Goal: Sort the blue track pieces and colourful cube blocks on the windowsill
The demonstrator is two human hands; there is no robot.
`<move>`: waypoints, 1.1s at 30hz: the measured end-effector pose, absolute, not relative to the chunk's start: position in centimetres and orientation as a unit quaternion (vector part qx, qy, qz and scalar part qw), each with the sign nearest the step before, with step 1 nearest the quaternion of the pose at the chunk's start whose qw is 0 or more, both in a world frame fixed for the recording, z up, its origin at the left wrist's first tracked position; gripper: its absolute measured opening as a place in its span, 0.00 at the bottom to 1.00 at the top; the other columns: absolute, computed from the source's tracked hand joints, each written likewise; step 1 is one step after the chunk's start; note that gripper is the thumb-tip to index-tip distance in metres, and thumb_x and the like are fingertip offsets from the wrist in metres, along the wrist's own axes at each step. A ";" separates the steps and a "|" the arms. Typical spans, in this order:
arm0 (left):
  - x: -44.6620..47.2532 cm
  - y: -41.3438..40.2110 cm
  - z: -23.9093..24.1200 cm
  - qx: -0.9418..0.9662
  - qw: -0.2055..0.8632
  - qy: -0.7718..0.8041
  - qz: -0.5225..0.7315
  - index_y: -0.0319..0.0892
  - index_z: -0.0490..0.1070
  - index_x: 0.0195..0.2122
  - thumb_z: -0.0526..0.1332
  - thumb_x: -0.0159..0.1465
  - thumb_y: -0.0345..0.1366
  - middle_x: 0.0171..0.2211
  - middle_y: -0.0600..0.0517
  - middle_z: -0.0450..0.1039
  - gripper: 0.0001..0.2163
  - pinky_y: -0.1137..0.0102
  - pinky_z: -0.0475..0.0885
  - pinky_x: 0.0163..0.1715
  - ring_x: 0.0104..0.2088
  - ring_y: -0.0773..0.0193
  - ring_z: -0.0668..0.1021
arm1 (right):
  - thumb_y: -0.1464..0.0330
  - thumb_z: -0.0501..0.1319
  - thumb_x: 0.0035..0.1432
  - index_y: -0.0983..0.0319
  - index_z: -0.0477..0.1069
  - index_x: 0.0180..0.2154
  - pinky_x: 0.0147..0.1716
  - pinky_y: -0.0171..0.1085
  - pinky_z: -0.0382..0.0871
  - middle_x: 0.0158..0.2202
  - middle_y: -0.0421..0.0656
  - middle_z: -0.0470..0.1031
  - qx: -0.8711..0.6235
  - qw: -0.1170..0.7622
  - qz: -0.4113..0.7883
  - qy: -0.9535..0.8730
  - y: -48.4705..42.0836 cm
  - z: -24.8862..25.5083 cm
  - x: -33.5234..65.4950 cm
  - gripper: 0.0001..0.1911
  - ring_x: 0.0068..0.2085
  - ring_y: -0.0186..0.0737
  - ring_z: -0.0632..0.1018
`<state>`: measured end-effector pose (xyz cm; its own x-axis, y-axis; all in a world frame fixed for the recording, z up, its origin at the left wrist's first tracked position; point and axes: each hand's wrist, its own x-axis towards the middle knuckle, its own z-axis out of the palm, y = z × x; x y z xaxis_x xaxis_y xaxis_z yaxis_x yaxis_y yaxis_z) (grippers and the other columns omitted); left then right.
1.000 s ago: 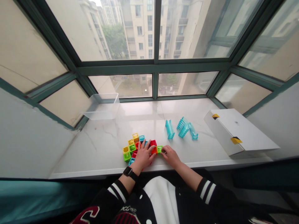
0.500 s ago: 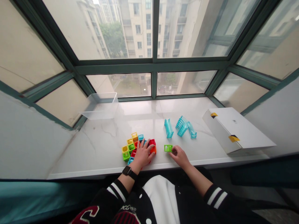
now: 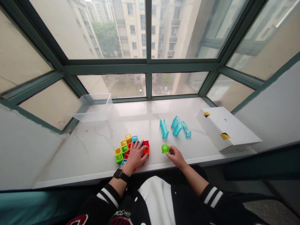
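A cluster of coloured cube blocks (image 3: 125,144) in yellow, green, red, orange and blue lies on the white marble sill (image 3: 98,147). My left hand (image 3: 134,156) rests flat on the cluster with fingers spread, a black watch on its wrist. A single green cube block (image 3: 165,149) sits apart to the right of the cluster. My right hand (image 3: 176,156) pinches that green block at its right side with thumb and fingers.
Three turquoise ribbed track pieces (image 3: 174,126) lie behind the green block. A white flat box (image 3: 226,129) with yellow tape sits at the right. A clear plastic tub (image 3: 92,107) stands at the back left by the window frame.
My right hand pulled the green block off the cluster's right end and slid it to the right. My left hand stayed on the cluster.
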<state>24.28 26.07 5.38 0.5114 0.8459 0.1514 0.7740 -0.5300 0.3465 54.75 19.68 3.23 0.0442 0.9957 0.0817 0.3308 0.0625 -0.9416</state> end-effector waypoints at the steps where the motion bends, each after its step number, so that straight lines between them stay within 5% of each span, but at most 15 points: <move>1: 24.1 26.2 5.6 0.858 0.129 0.471 0.160 0.51 0.76 0.57 0.65 0.67 0.42 0.72 0.47 0.63 0.18 0.32 0.48 0.71 0.74 0.35 0.58 | 0.59 0.65 0.59 0.58 0.70 0.41 0.40 0.40 0.76 0.38 0.42 0.76 -0.552 0.453 0.397 -0.577 19.7 3.4 54.6 0.12 0.39 0.43 0.79; 5: 24.5 26.0 7.6 0.839 0.182 0.460 0.225 0.47 0.71 0.63 0.67 0.66 0.44 0.70 0.44 0.66 0.24 0.34 0.48 0.72 0.73 0.37 0.59 | 0.59 0.66 0.61 0.57 0.71 0.43 0.44 0.42 0.76 0.41 0.43 0.78 -0.501 0.485 0.426 -0.576 19.8 4.8 53.3 0.13 0.42 0.43 0.80; 10: 27.7 23.9 10.2 0.783 0.363 0.401 0.308 0.47 0.62 0.68 0.67 0.67 0.46 0.62 0.41 0.73 0.30 0.51 0.72 0.63 0.63 0.49 0.76 | 0.59 0.68 0.63 0.56 0.73 0.45 0.46 0.43 0.76 0.49 0.45 0.79 -0.467 0.483 0.412 -0.616 19.8 7.6 51.7 0.12 0.45 0.44 0.80; 14: 29.4 23.0 10.5 0.747 0.416 0.391 0.341 0.47 0.65 0.64 0.68 0.67 0.45 0.54 0.45 0.79 0.26 0.56 0.78 0.56 0.53 0.54 0.82 | 0.60 0.68 0.64 0.56 0.73 0.48 0.48 0.44 0.76 0.51 0.46 0.79 -0.450 0.474 0.397 -0.644 19.5 8.7 51.3 0.13 0.47 0.45 0.80; 21: 29.6 23.0 10.6 0.768 0.368 0.398 0.341 0.47 0.69 0.60 0.72 0.63 0.42 0.52 0.46 0.80 0.25 0.57 0.79 0.54 0.51 0.54 0.82 | 0.60 0.69 0.61 0.55 0.65 0.57 0.50 0.46 0.77 0.49 0.46 0.79 -0.475 0.492 0.428 -0.591 19.6 7.9 51.1 0.25 0.48 0.47 0.82; 33: 30.0 22.9 10.5 0.836 0.222 0.412 0.285 0.49 0.72 0.59 0.69 0.66 0.49 0.45 0.46 0.79 0.23 0.57 0.77 0.48 0.46 0.51 0.81 | 0.60 0.71 0.57 0.55 0.66 0.65 0.53 0.48 0.78 0.59 0.48 0.77 -0.478 0.464 0.475 -0.575 19.4 7.6 51.2 0.36 0.53 0.49 0.80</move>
